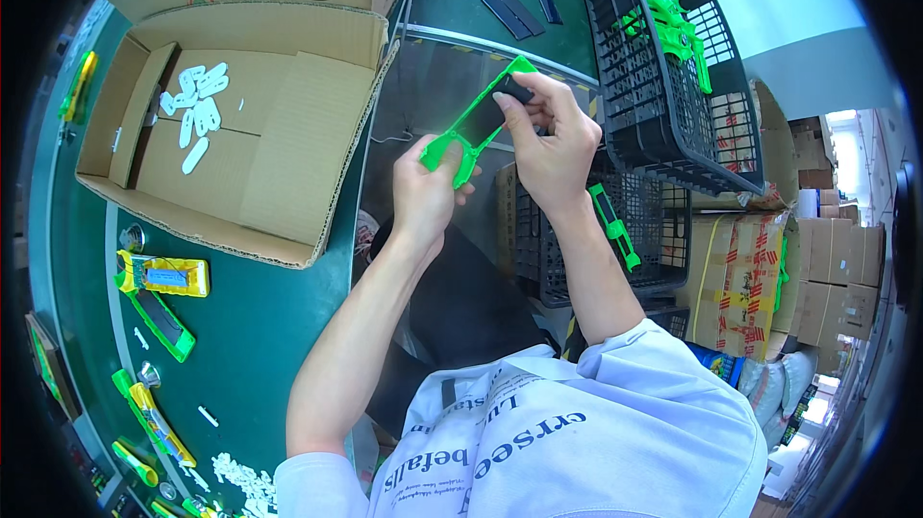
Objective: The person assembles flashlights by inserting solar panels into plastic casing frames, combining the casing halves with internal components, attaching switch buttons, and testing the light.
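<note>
My left hand [424, 193] is closed round the wide lower end of a bright green plastic frame [467, 175], its thumb lying on top. The frame tilts up to the right, with a long opening along its middle. At the far end my right hand [556, 143] pinches a small black piece [517, 87] between thumb and fingers, against or inside the frame. Whether the black piece is seated in the frame I cannot tell. Both hands are raised above my lap, between the table and the crates.
A cardboard box [288, 148] with white plastic pieces [200, 116] stands on the green table [279, 311]. Green and yellow parts [171, 276] lie nearer its left side. Dark flat panels [513, 16] lie ahead. Black crates [663, 124] with green frames [678, 37] stand at right.
</note>
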`<state>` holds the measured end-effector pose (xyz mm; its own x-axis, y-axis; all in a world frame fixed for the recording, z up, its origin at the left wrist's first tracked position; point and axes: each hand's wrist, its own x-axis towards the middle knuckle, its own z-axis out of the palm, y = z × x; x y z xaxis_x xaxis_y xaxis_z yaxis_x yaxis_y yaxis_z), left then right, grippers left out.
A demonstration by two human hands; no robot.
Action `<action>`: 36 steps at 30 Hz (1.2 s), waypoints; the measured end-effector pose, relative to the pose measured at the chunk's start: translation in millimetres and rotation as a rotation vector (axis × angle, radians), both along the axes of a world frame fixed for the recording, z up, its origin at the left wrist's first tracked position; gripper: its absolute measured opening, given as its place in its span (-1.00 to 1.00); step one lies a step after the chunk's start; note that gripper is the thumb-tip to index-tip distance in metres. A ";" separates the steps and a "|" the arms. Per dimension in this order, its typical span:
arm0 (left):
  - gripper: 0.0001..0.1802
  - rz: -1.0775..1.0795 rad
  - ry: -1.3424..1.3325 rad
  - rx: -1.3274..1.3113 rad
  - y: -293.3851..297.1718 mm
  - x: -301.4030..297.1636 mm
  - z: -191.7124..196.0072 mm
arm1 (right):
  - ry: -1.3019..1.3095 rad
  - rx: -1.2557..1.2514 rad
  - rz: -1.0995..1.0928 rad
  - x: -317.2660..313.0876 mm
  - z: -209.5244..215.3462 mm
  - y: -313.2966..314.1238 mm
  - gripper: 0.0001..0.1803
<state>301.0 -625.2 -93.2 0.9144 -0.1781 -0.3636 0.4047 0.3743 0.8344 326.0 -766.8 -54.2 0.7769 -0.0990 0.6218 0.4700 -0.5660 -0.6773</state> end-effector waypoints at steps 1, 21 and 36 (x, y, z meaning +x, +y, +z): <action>-0.82 -0.001 0.001 -0.002 -0.3 -0.6 0.6 | 0.016 0.028 -0.016 1.0 -2.6 -1.1 -0.72; -0.69 -0.006 -0.025 -0.123 0.5 -3.3 1.0 | -0.061 0.177 -0.107 -18.2 -3.9 6.7 -0.78; -0.72 0.013 -0.016 -0.163 2.6 0.4 -5.4 | -0.248 -0.200 -0.057 -18.3 12.5 21.4 -0.78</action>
<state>301.4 -622.6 -98.6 0.9224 -0.2212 -0.3166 0.3861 0.5104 0.7684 307.8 -745.4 -41.6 0.5961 0.0049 0.8029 0.5703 -0.7066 -0.4190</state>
